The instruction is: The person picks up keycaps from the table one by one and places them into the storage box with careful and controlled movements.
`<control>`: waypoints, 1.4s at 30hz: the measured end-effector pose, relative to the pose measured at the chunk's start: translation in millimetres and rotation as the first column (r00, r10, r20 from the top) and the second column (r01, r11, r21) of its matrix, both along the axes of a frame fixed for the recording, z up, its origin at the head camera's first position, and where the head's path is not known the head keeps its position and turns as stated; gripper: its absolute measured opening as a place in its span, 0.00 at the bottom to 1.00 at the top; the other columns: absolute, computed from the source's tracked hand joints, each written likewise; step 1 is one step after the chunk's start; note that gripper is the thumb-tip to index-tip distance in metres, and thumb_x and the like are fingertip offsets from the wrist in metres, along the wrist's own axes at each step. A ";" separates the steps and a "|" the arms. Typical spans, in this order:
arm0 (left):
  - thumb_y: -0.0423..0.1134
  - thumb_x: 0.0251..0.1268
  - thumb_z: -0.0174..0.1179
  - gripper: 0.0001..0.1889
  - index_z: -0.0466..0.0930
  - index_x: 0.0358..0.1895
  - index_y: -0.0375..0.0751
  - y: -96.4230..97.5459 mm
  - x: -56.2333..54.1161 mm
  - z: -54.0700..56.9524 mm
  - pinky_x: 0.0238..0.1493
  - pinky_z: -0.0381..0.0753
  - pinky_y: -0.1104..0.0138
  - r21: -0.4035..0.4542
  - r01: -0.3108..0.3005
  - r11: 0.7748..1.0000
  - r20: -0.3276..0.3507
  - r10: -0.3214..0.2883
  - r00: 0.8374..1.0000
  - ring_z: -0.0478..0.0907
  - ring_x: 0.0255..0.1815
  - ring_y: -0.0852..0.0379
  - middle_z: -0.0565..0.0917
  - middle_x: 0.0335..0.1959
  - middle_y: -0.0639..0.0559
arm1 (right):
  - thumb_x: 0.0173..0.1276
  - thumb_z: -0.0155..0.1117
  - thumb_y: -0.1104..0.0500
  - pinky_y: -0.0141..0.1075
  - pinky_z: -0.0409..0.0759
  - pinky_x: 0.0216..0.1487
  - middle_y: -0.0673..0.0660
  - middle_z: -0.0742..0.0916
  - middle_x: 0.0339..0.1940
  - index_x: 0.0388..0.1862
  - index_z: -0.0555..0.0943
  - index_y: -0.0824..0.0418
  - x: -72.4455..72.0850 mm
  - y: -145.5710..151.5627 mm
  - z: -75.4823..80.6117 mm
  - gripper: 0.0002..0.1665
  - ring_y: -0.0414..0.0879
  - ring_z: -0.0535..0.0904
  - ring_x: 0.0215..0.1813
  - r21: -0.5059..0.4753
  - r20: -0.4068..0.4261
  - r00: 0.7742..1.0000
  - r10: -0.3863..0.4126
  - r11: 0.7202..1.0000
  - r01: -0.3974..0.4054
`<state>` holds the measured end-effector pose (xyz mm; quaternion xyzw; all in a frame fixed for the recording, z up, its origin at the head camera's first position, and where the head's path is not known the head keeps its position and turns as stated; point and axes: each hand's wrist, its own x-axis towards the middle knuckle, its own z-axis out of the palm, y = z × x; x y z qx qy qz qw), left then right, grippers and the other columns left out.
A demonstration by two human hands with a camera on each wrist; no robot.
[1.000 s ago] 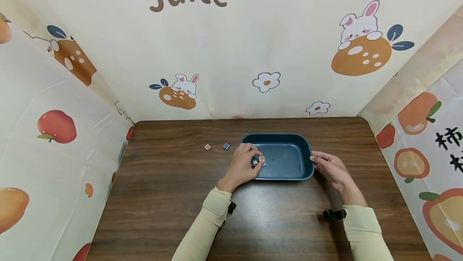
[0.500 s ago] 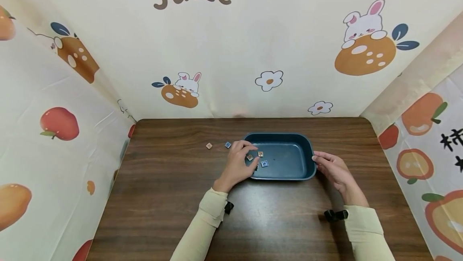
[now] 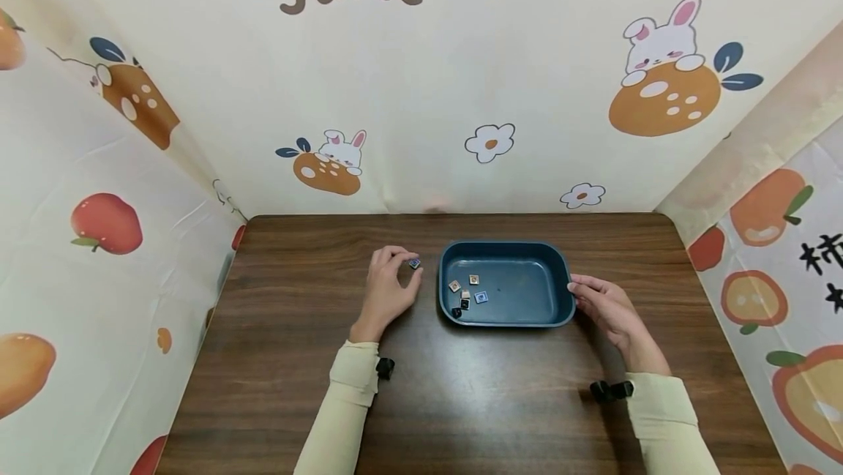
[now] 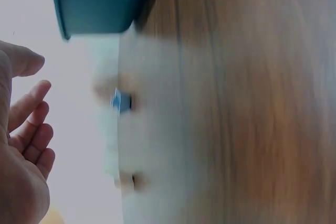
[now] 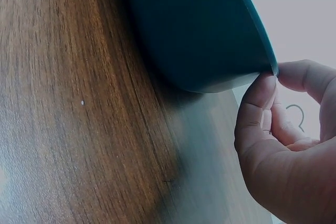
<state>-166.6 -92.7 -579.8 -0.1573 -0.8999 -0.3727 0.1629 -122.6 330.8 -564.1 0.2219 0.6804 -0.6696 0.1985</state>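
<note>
My left hand (image 3: 388,292) hovers over the table left of the tray, thumb and fingers apart around a small blue cube (image 3: 414,263). In the left wrist view nothing is between its fingers, and the blue cube (image 4: 122,102) stands on the wood beyond them. A light tan cube (image 4: 126,181) sits farther along there; in the head view the hand hides it. My right hand (image 3: 606,314) pinches the right rim of the dark blue tray (image 3: 520,296) between thumb and fingers, as the right wrist view also shows. Several small tan, blue and black cubes (image 3: 465,304) lie in the tray's left part.
The brown wooden table (image 3: 276,358) ends at the back against a printed curtain (image 3: 421,94). More fruit-print cloth (image 3: 790,255) hangs along the left and right sides. Each wrist carries a black camera (image 3: 611,391).
My left hand has come out of the tray and moved left to the blue cube on the table. Cubes it covered in the tray now show. The right hand stays on the rim.
</note>
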 end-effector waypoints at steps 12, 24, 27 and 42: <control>0.41 0.69 0.71 0.15 0.88 0.54 0.38 -34.7 -3.5 -3.5 0.63 0.73 0.46 0.037 -0.078 0.996 0.074 0.076 0.994 0.74 0.58 0.41 0.81 0.54 0.44 | 0.75 0.71 0.48 0.24 0.85 0.49 0.34 0.89 0.41 0.56 0.86 0.48 0.6 -0.9 1.7 0.14 0.31 0.83 0.43 0.019 -0.007 1.000 0.008 1.000 -0.008; 0.42 0.70 0.71 0.16 0.88 0.56 0.39 -47.5 -2.7 -10.2 0.64 0.73 0.46 0.011 -0.115 0.993 0.114 0.113 0.987 0.74 0.59 0.40 0.81 0.55 0.44 | 0.75 0.71 0.49 0.24 0.85 0.48 0.35 0.89 0.40 0.51 0.87 0.46 2.0 -1.3 3.0 0.09 0.31 0.83 0.42 0.003 -0.008 1.000 -0.002 1.000 0.002; 0.42 0.70 0.71 0.16 0.88 0.56 0.39 -50.3 -1.9 -12.8 0.65 0.72 0.44 0.004 -0.121 0.993 0.123 0.119 0.985 0.74 0.60 0.39 0.81 0.55 0.44 | 0.75 0.71 0.49 0.24 0.85 0.48 0.35 0.89 0.40 0.49 0.87 0.44 1.9 -1.1 2.9 0.08 0.30 0.83 0.42 -0.003 -0.015 1.000 0.001 1.000 -0.001; 0.43 0.69 0.71 0.17 0.87 0.57 0.42 -63.3 -4.2 -27.2 0.67 0.71 0.44 0.007 -0.186 0.982 0.191 0.181 0.965 0.72 0.62 0.40 0.81 0.57 0.43 | 0.75 0.71 0.48 0.24 0.85 0.48 0.36 0.89 0.41 0.50 0.87 0.45 0.7 -1.2 2.5 0.09 0.30 0.84 0.43 -0.015 0.000 1.000 0.001 1.000 -0.001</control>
